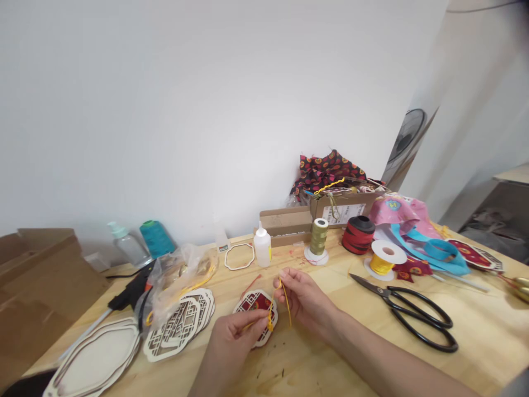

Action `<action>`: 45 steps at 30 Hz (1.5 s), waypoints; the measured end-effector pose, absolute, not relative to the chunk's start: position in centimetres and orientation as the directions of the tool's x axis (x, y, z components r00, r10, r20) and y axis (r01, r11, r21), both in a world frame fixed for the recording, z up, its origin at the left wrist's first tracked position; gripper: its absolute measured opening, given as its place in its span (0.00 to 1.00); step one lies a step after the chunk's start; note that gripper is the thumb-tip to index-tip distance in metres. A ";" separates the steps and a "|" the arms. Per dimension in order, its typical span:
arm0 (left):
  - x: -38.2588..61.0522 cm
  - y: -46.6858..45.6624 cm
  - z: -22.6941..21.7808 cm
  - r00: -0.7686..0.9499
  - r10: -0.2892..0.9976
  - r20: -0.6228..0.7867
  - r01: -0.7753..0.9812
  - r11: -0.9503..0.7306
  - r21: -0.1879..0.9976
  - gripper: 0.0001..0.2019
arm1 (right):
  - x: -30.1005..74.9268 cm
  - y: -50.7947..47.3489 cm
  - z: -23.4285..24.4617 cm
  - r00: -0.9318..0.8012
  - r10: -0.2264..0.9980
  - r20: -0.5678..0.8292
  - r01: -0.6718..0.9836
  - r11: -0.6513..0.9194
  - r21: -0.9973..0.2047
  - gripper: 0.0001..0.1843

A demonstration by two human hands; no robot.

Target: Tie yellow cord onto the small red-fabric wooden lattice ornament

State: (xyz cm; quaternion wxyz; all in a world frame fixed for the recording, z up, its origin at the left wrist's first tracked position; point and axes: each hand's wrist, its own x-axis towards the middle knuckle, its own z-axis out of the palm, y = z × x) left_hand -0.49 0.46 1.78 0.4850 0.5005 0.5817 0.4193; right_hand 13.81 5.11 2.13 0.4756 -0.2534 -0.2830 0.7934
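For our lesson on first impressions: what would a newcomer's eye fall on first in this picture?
Probably the left hand and right hand at lower centre, with yellow cord in their fingers above a lattice-framed ornament with a red centre. The big black-handled scissors, lying open-handled on the table to the right, might come next. Then perhaps the dark patterned fabric heaped near the wall, right of centre.

left hand (237,332): totally bare, slim fingers
right hand (305,296): bare too, pretty similar build
left forearm (210,376): bare, just a short bit showing
right forearm (382,355): bare, tapers toward the wrist
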 end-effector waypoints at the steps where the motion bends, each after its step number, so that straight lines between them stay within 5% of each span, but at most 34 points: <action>1: -0.5 0.5 1.8 -0.031 0.989 -0.143 0.174 0.146 0.974 0.06 | 13.8 5.1 2.1 -0.412 0.901 -0.133 -0.621 -0.385 -0.683 0.11; 14: -1.1 0.6 1.4 -0.016 0.977 -0.213 0.120 0.213 0.970 0.10 | 14.3 5.7 2.1 -0.376 0.919 -0.114 -0.572 -0.328 -0.752 0.14; 21: -2.2 0.9 1.9 0.004 0.973 -0.230 0.204 0.224 0.953 0.10 | 14.3 5.8 1.7 -0.414 0.908 -0.068 -0.280 -0.198 -0.939 0.15; 25: -2.4 0.8 2.3 0.054 0.979 -0.194 0.247 0.176 0.953 0.09 | 13.9 5.8 0.9 -0.341 0.939 0.044 -0.078 0.019 -0.997 0.14; 29: -2.5 0.8 2.3 0.088 0.975 -0.202 0.204 0.181 0.962 0.10 | 14.1 5.2 1.3 -0.286 0.923 0.259 0.175 0.316 -0.933 0.11; 32: -2.5 0.9 1.9 0.123 0.971 -0.205 0.136 0.188 0.973 0.11 | 14.2 4.7 2.2 -0.404 0.804 0.437 0.217 0.548 -0.808 0.23; 34: -2.6 1.0 1.5 0.131 0.971 -0.202 0.107 0.189 0.976 0.12 | 14.1 4.6 2.5 -0.495 0.720 0.486 0.240 0.651 -0.720 0.16; 36: -2.6 1.1 1.1 0.134 0.970 -0.202 0.085 0.191 0.978 0.13 | 13.8 4.5 2.4 -0.533 0.698 0.478 0.296 0.683 -0.668 0.05; 45: -2.4 0.8 1.8 0.116 0.987 -0.111 0.058 0.104 0.993 0.10 | 13.0 4.5 1.2 -0.516 0.709 0.481 0.354 0.687 -0.634 0.09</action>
